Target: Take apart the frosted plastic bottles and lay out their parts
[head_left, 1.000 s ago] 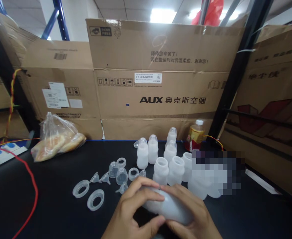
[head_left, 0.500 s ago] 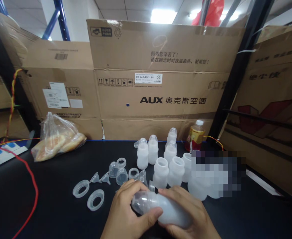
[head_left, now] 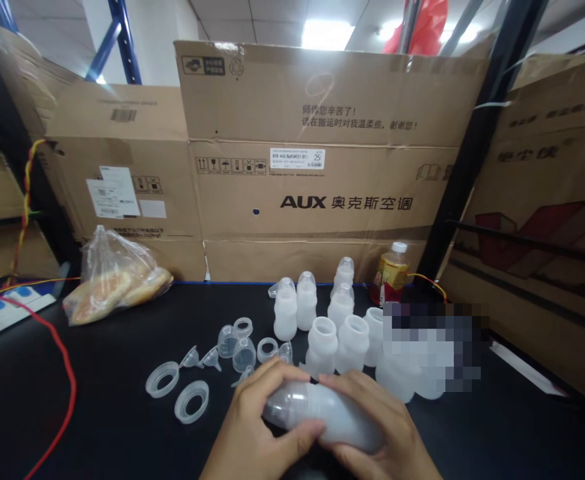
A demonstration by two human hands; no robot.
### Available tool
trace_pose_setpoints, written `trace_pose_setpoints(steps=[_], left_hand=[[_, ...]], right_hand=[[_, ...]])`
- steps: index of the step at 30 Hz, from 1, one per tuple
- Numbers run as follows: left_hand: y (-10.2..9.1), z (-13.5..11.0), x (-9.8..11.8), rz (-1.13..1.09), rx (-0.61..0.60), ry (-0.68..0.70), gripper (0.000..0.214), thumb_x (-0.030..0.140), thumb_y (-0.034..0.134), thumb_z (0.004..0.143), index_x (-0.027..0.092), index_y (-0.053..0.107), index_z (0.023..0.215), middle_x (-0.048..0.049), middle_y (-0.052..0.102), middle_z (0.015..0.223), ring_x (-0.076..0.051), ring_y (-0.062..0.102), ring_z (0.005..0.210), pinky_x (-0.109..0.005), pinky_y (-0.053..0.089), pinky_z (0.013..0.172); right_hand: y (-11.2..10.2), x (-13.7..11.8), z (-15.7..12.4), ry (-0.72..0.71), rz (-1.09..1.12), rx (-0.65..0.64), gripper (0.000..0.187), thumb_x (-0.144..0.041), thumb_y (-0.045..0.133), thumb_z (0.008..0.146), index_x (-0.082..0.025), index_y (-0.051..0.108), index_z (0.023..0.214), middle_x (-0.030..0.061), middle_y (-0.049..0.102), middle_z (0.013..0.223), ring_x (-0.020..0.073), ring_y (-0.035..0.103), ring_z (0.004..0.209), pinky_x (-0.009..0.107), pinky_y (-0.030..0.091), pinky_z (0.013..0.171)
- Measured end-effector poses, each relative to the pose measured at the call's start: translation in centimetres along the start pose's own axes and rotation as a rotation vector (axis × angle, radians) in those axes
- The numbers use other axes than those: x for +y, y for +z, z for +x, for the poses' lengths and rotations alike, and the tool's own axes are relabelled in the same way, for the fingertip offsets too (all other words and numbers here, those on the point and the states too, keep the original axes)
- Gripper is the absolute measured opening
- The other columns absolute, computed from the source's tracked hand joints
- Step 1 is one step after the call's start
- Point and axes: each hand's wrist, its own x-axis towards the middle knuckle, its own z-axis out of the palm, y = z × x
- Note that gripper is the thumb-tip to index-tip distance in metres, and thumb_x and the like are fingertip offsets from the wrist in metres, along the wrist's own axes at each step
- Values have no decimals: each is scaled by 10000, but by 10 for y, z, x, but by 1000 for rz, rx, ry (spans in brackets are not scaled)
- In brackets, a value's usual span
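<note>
Both hands, left (head_left: 257,427) and right (head_left: 372,420), are closed around a frosted plastic baby bottle (head_left: 322,417), held on its side over the black table (head_left: 82,400), its clear end pointing left. Their fingertips (head_left: 312,380) now nearly meet on top, closer than a moment earlier. Left of that bottle lie 2 wide plastic rings (head_left: 162,379) and small clear funnels (head_left: 211,360). Beyond it stand upright bottles (head_left: 352,344); further back and left, bagged bread (head_left: 112,283); farthest, a cardboard AUX carton (head_left: 317,193).

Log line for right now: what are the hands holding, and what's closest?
left hand: on bottle | right hand: on bottle | held: frosted plastic bottle, lying sideways | nearby: upright bottles, translucent rings
</note>
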Motion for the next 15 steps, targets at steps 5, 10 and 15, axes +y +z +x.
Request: trace_pose_setpoints(steps=[5, 10, 15], left_hand=[[-3, -3, -2, -65, 127, -104, 352, 578, 838, 870, 281, 821, 1057, -2, 804, 893, -197, 748, 820, -258, 554, 765], [-5, 0, -5, -111, 60, 40, 352, 547, 817, 930, 392, 826, 1246, -7, 757, 1115, -212, 725, 1040, -271, 550, 923], [1, -1, -17, -155, 45, 97, 254, 473, 833, 935, 365, 749, 1149, 30, 690, 1063, -152, 681, 893, -222, 523, 797]], right_hand=[[0, 0, -5, 66, -77, 89, 542, -303, 837, 900, -331, 622, 1397, 2, 819, 1142, 186, 832, 955, 188, 646, 831], [-2, -5, -3, 175, -53, 111, 422, -321, 789, 921, -314, 600, 1298, -20, 784, 1099, 163, 808, 946, 167, 627, 830], [-2, -8, -2, 219, 13, 78, 349, -311, 737, 931, -317, 576, 1240, -60, 721, 1049, 114, 752, 916, 118, 577, 849]])
